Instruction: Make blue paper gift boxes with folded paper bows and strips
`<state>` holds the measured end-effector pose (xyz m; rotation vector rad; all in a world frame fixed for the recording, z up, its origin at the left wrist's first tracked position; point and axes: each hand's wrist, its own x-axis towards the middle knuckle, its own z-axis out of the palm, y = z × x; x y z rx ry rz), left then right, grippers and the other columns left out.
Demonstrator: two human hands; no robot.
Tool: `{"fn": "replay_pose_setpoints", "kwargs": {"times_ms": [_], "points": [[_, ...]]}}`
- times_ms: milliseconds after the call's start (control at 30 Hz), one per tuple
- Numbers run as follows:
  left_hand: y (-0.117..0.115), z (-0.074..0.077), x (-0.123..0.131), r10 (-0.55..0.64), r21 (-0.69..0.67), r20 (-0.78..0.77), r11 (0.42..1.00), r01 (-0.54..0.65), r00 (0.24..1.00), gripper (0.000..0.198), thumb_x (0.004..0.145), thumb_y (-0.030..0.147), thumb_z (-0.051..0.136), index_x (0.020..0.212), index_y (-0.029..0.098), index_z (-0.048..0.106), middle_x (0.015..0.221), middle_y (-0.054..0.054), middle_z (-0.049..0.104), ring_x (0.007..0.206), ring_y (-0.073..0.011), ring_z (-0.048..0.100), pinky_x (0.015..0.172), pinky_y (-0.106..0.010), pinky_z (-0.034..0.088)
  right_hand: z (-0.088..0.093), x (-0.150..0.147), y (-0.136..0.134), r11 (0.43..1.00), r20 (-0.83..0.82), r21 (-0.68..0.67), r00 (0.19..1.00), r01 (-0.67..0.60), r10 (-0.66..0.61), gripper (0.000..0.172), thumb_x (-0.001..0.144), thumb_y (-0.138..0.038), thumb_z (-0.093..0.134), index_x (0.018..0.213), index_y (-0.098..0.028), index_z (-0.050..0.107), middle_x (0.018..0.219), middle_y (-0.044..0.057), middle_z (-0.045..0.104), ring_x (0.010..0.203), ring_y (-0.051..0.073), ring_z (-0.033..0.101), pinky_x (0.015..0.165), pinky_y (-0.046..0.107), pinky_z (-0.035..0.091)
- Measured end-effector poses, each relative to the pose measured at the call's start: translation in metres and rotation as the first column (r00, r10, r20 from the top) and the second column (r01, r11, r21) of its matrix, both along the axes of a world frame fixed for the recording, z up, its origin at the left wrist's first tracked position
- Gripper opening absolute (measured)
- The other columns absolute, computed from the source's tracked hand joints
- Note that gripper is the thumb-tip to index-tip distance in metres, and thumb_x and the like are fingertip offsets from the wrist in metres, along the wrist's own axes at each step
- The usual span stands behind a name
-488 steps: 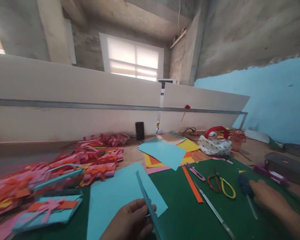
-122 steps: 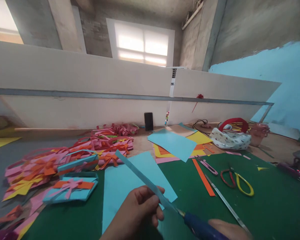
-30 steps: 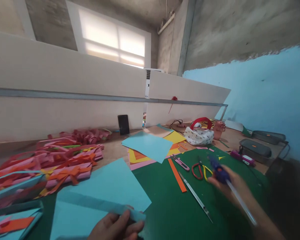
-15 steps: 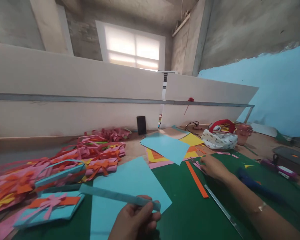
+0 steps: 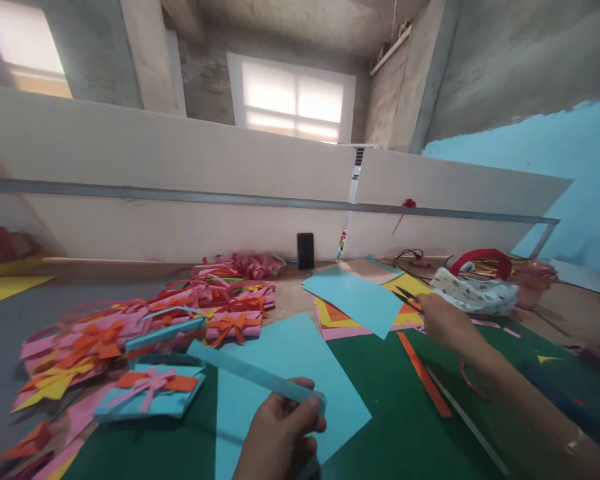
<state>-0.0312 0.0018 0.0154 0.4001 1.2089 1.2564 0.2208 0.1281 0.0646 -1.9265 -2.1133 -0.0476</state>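
My left hand (image 5: 280,437) is at the bottom centre, fingers pinched shut on one end of a long light-blue paper strip (image 5: 240,372) that slants up to the left. Under it a light-blue sheet (image 5: 300,347) lies on the green cutting mat (image 5: 395,427). My right hand (image 5: 445,323) reaches forward over the mat's far edge, blurred, with its fingers curled. A dark pointed tip (image 5: 405,295) sticks out beyond them towards the stack of coloured papers (image 5: 360,303). An orange strip (image 5: 424,373) and a metal ruler (image 5: 467,423) lie beside my right forearm.
Folded blue, pink and orange paper pieces with bows (image 5: 145,340) pile up on the left. A black phone (image 5: 305,251) leans on the white partition (image 5: 180,200). A white pouch with a red handle (image 5: 475,293) sits at the back right. A red scissor loop (image 5: 469,388) shows under my forearm.
My right hand put down the blue glue gun, reached to the tools by the orange strip and now stretches further towards the paper stack. My left hand keeps the strip.
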Motion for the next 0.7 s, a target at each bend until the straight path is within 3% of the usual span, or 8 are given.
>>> {"fn": "replay_pose_setpoints", "kwargs": {"times_ms": [100, 167, 200, 267, 367, 467, 567, 700], "points": [[0.003, 0.002, -0.005, 0.046, 0.017, -0.050, 0.999, -0.045, 0.998, 0.032, 0.065, 0.023, 0.070, 0.092, 0.016, 0.056, 0.062, 0.001, 0.059, 0.052, -0.0075, 0.051, 0.044, -0.015, 0.034, 0.009, -0.042, -0.024, 0.984, -0.215, -0.053, 0.964, -0.168, 0.153, 0.038, 0.092, -0.022, 0.026, 0.119, -0.019, 0.053, 0.086, 0.005, 0.062, 0.072, 0.016, 0.058, 0.059, 0.024, 0.042], [0.005, 0.002, -0.008, 0.086, 0.041, -0.056, 0.996, -0.084, 0.995, 0.034, 0.065, 0.022, 0.069, 0.094, 0.016, 0.055, 0.066, 0.000, 0.061, 0.055, -0.0075, 0.052, 0.047, -0.016, 0.035, 0.002, -0.069, -0.045, 0.866, -0.608, -0.181, 0.745, -0.466, 0.274, 0.039, 0.092, -0.040, 0.032, 0.112, -0.018, 0.057, 0.085, 0.005, 0.062, 0.068, 0.016, 0.054, 0.057, 0.025, 0.042], [0.006, 0.001, -0.010, 0.106, 0.056, -0.048, 0.993, -0.103, 0.993, 0.036, 0.064, 0.022, 0.070, 0.096, 0.016, 0.054, 0.067, 0.000, 0.061, 0.056, -0.0073, 0.052, 0.048, -0.016, 0.035, -0.004, -0.080, -0.055, 0.792, -0.683, -0.215, 0.668, -0.571, 0.296, 0.040, 0.091, -0.044, 0.035, 0.108, -0.018, 0.059, 0.085, 0.005, 0.061, 0.070, 0.016, 0.053, 0.059, 0.024, 0.042], [0.008, -0.001, -0.012, 0.131, 0.078, -0.021, 0.989, -0.129, 0.991, 0.044, 0.061, 0.022, 0.074, 0.099, 0.015, 0.052, 0.067, 0.001, 0.062, 0.055, -0.0068, 0.051, 0.051, -0.017, 0.036, -0.018, -0.094, -0.069, 0.713, -0.730, -0.228, 0.601, -0.663, 0.326, 0.036, 0.088, -0.045, 0.042, 0.098, -0.017, 0.063, 0.083, 0.004, 0.061, 0.072, 0.016, 0.052, 0.063, 0.025, 0.041], [0.009, -0.004, -0.012, 0.137, 0.098, 0.026, 0.986, -0.139, 0.990, 0.057, 0.052, 0.023, 0.081, 0.100, 0.014, 0.051, 0.067, 0.000, 0.064, 0.055, -0.0068, 0.051, 0.054, -0.018, 0.038, -0.035, -0.099, -0.076, 0.721, -0.733, -0.187, 0.583, -0.668, 0.350, 0.035, 0.089, -0.044, 0.041, 0.089, -0.017, 0.063, 0.082, 0.004, 0.061, 0.077, 0.017, 0.052, 0.068, 0.026, 0.040], [0.010, -0.006, -0.010, 0.133, 0.134, 0.035, 0.981, -0.137, 0.990, 0.065, 0.046, 0.028, 0.084, 0.099, 0.014, 0.050, 0.060, 0.002, 0.062, 0.050, -0.0058, 0.048, 0.050, -0.017, 0.035, -0.043, -0.097, -0.076, 0.728, -0.722, -0.140, 0.572, -0.672, 0.390, 0.041, 0.090, -0.048, 0.035, 0.086, -0.017, 0.061, 0.076, 0.004, 0.059, 0.072, 0.017, 0.051, 0.064, 0.026, 0.038], [0.011, -0.008, -0.009, 0.128, 0.166, -0.024, 0.979, -0.122, 0.992, 0.067, 0.047, 0.035, 0.083, 0.100, 0.014, 0.050, 0.053, 0.005, 0.059, 0.047, -0.0057, 0.045, 0.049, -0.017, 0.033, -0.046, -0.096, -0.077, 0.707, -0.687, -0.121, 0.573, -0.696, 0.447, 0.046, 0.090, -0.052, 0.030, 0.080, -0.018, 0.060, 0.072, 0.003, 0.058, 0.066, 0.016, 0.049, 0.059, 0.025, 0.035], [0.012, -0.006, -0.009, 0.130, 0.157, -0.121, 0.981, -0.111, 0.984, 0.062, 0.047, 0.037, 0.082, 0.096, 0.014, 0.052, 0.056, 0.000, 0.064, 0.056, -0.0112, 0.053, 0.053, -0.021, 0.038, -0.050, -0.097, -0.078, 0.707, -0.646, -0.074, 0.574, -0.703, 0.503, 0.047, 0.091, -0.051, 0.028, 0.072, -0.018, 0.056, 0.068, 0.002, 0.054, 0.064, 0.015, 0.048, 0.057, 0.024, 0.032]]}}
